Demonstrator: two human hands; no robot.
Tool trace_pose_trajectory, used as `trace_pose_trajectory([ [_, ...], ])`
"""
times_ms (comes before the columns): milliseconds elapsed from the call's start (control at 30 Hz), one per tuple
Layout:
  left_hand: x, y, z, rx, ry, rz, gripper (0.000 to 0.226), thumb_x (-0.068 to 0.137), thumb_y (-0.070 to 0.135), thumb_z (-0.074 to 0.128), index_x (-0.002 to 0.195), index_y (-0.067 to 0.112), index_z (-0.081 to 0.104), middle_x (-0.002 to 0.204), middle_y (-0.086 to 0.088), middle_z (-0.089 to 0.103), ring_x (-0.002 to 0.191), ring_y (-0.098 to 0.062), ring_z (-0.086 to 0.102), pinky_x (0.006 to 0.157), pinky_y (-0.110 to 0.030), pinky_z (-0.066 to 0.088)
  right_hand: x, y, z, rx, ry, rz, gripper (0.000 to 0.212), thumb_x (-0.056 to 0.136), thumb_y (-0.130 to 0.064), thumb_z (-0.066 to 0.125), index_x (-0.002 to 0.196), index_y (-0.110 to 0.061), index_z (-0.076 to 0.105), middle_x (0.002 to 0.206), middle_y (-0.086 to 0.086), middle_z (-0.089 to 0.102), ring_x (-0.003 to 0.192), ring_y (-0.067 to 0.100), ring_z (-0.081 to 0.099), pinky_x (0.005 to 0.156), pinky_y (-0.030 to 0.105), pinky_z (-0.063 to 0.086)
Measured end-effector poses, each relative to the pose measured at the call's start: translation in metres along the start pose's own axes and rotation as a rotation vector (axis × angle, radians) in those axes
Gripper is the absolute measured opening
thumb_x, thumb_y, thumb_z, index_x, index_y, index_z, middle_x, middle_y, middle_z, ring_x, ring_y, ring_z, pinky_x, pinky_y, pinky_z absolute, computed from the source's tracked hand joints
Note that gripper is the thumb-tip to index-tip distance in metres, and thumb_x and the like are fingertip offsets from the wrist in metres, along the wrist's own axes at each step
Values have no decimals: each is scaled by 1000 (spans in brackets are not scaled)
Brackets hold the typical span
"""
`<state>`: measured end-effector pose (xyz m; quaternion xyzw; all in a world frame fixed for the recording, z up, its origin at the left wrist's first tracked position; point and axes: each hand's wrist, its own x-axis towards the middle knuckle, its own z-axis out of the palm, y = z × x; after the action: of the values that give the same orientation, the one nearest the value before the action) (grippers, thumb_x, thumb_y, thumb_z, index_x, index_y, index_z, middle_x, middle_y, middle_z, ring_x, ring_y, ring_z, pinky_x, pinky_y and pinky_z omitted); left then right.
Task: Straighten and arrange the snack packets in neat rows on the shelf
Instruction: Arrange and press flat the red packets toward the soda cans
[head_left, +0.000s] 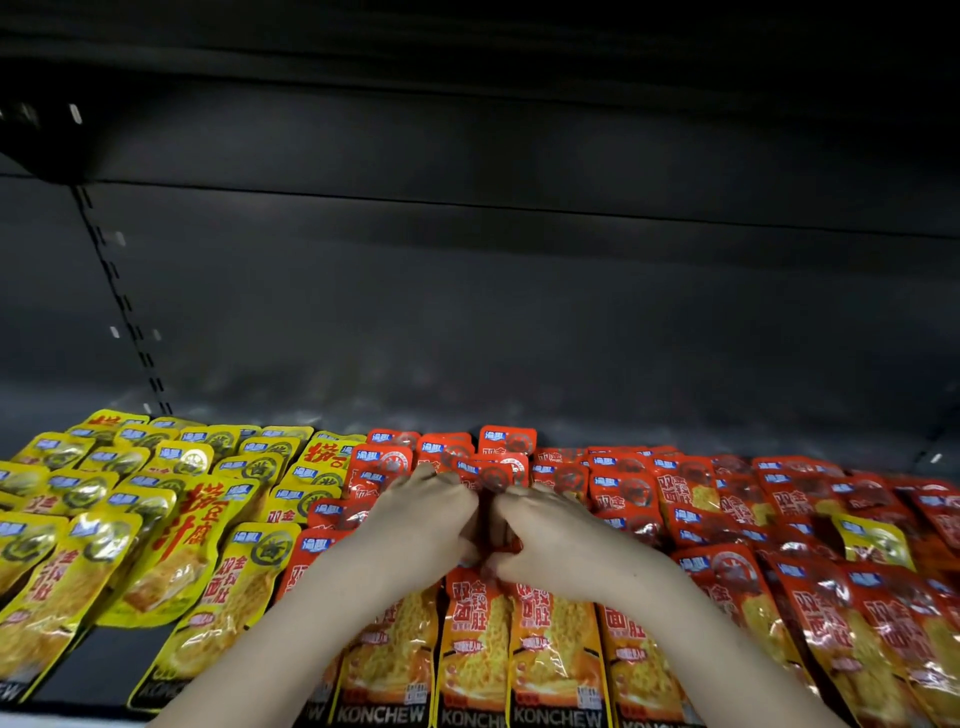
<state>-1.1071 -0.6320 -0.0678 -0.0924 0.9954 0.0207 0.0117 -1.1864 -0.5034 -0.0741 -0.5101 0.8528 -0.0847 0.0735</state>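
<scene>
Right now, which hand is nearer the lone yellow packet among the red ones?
Right. The right hand sits left of the yellow packet, several red packets away; the left hand is farther left.

1. There is a single view, from a wide-angle camera worn on the person's head.
2. It faces forward and slightly down into the shelf (88, 670), looking along the left forearm (291, 634) and right forearm (717, 639) to the fingers (441, 483), which meet low in the middle of the frame.
3. It sits close: the forearms enter at the bottom edge, and the print on the packets nearer than the fingers is readable.
4. Beyond and above the fingers, the dark back panel (519, 312) and the upper shelf's underside (467, 130) fill the top half.
5. Left of the fingers the yellow packets (104, 545) run to the frame edge. Right of them the red packets (727, 597) do the same.
</scene>
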Motion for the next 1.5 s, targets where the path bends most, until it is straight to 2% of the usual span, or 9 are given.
trace_pose_trajectory([
  [133, 4, -6, -5, -134, 42, -14, 12, 86, 31, 60, 91, 21, 64, 111, -1, 59, 113, -21, 44, 94, -33, 37, 5, -1, -5, 203, 41, 74, 9, 85, -26, 60, 86, -23, 52, 85, -8, 53, 84, 14, 53, 69, 32, 45],
  [233, 9, -12, -6, -241, 106, -73, 14, 88, 29, 59, 88, 15, 64, 99, 0, 62, 103, -19, 52, 81, -29, 40, 11, -1, -3, 300, 127, 122, 5, 88, -23, 60, 88, -21, 56, 82, -9, 57, 81, 13, 58, 71, 31, 50],
  [367, 16, -13, 1, -372, 162, -140, 18, 89, 24, 59, 101, 12, 54, 94, -2, 56, 93, -19, 54, 70, -27, 36, 15, -1, 4, 270, 189, 126, 5, 89, -24, 60, 90, -20, 57, 88, -5, 61, 82, 11, 58, 71, 29, 51],
  [500, 20, -6, 9, -481, 252, -199, 29, 92, 19, 55, 118, 10, 48, 104, -11, 64, 102, -26, 60, 74, -28, 42, 16, 6, 3, 297, 269, 157, 6, 90, -23, 58, 94, -19, 60, 89, -7, 59, 86, 10, 59, 77, 26, 50],
  [667, 24, -3, 15, -553, 266, -231, 34, 92, 15, 56, 126, 17, 51, 119, -8, 61, 110, -25, 59, 87, -30, 48, 21, 26, -2, 217, 420, 271, 18, 92, -18, 56, 108, -14, 61, 110, 2, 59, 103, 16, 58, 85, 25, 46],
  [1000, 21, -3, 19, -447, 192, -194, 35, 88, 30, 62, 120, 25, 52, 105, 1, 65, 102, -18, 61, 89, -36, 52, 26, 31, 9, 112, 412, 295, 37, 93, -23, 54, 129, -18, 47, 120, 1, 61, 118, 20, 49, 96, 31, 43],
  [1133, 22, -6, 18, -470, 189, -176, 29, 90, 31, 58, 118, 24, 54, 106, 0, 66, 106, -19, 59, 93, -38, 49, 26, 30, 8, 108, 428, 259, 35, 94, -21, 54, 128, -21, 50, 118, 1, 60, 115, 20, 53, 95, 32, 45],
  [1267, 28, -6, 15, -372, 329, -177, 27, 96, 29, 47, 119, 19, 56, 113, -2, 66, 118, -23, 51, 107, -36, 36, 27, 29, 6, 111, 421, 256, 32, 94, -22, 53, 126, -21, 54, 117, 3, 60, 113, 22, 55, 95, 34, 47],
  [1500, 39, 17, -1, -300, 364, -76, 23, 92, 23, 52, 113, 21, 59, 115, -2, 62, 112, -24, 54, 91, -38, 48, 9, 37, -13, 45, 507, 293, 19, 93, -23, 52, 110, -22, 60, 108, -1, 61, 103, 19, 59, 87, 35, 49],
])
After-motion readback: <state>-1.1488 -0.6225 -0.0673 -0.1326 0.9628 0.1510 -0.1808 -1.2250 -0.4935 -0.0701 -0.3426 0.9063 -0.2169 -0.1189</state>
